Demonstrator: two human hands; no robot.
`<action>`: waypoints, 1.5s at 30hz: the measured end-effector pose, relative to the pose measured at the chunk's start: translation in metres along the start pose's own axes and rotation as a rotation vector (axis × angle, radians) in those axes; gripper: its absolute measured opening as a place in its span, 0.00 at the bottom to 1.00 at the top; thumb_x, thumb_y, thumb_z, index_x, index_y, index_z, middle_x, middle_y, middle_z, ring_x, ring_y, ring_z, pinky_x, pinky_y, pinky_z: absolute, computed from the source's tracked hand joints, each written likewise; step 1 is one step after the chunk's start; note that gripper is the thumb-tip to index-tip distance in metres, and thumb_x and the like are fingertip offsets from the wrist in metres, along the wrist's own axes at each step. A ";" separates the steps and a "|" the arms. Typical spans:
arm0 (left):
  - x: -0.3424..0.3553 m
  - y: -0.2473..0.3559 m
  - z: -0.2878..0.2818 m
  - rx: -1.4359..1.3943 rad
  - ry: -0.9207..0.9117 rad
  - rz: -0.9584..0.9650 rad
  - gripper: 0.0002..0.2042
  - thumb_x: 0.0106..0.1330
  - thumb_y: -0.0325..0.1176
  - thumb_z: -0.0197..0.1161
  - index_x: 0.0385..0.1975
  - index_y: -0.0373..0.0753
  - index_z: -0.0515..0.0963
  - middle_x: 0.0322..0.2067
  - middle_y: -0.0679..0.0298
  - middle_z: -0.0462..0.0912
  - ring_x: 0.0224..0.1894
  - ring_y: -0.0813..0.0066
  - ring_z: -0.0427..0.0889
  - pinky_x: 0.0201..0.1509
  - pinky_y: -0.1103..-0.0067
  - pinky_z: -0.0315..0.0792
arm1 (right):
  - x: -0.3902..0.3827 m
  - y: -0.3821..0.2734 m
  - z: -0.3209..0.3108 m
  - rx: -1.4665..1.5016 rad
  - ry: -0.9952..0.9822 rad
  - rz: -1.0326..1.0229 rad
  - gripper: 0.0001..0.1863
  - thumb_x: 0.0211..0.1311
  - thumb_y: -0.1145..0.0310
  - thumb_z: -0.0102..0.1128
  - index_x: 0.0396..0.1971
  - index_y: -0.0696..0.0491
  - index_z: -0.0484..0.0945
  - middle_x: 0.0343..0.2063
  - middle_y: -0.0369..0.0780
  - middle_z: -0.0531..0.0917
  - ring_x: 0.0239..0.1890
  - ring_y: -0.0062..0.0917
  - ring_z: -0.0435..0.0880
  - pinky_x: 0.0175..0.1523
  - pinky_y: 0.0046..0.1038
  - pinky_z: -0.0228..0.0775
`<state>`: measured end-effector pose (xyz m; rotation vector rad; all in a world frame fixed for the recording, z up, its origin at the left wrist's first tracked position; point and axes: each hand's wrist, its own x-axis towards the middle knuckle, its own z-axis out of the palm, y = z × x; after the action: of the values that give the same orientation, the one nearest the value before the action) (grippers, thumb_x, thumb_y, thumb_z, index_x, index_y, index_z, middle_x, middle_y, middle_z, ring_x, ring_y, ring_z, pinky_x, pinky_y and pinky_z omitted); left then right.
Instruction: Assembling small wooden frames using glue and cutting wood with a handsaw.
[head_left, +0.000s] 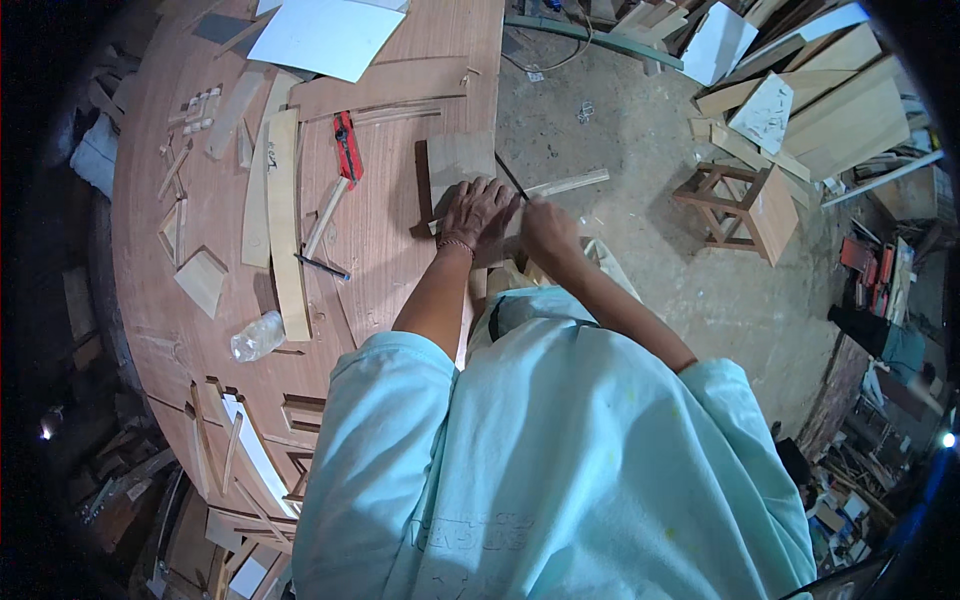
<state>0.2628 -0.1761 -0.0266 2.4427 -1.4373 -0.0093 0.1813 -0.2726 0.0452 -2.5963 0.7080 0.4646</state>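
Observation:
My left hand (pixel 478 213) presses down on a pale wooden strip (pixel 572 184), its fingers bent over it against a flat wooden block (pixel 460 158) at the table's right edge. The strip juts out past the edge, over the floor. My right hand (pixel 551 236), just off that edge, is closed round the near end of a thin dark blade (pixel 510 174). The blade slants away to the far left and crosses the strip close to my left fingertips. Its handle is hidden in my fist, and I cannot tell whether its edge has teeth.
On the wooden table (pixel 390 260) lie a red tool (pixel 347 148), a pen (pixel 324 267), long pale boards (pixel 285 220), a crumpled plastic bottle (pixel 257 337) and white sheets (pixel 328 38). A wooden stool (pixel 745 210) stands on the floor to the right, with stacked panels (pixel 845 115) behind.

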 end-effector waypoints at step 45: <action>-0.001 -0.006 0.014 0.111 -0.065 0.029 0.07 0.52 0.37 0.46 0.25 0.43 0.66 0.30 0.66 0.69 0.37 0.71 0.67 0.34 0.73 0.63 | -0.015 -0.010 -0.004 -0.042 -0.021 0.003 0.09 0.46 0.70 0.45 0.26 0.59 0.69 0.20 0.46 0.75 0.25 0.36 0.77 0.27 0.31 0.70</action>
<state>0.2654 -0.1762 -0.0421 2.5315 -1.5398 -0.0019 0.1753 -0.2601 0.0584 -2.6260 0.7028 0.5125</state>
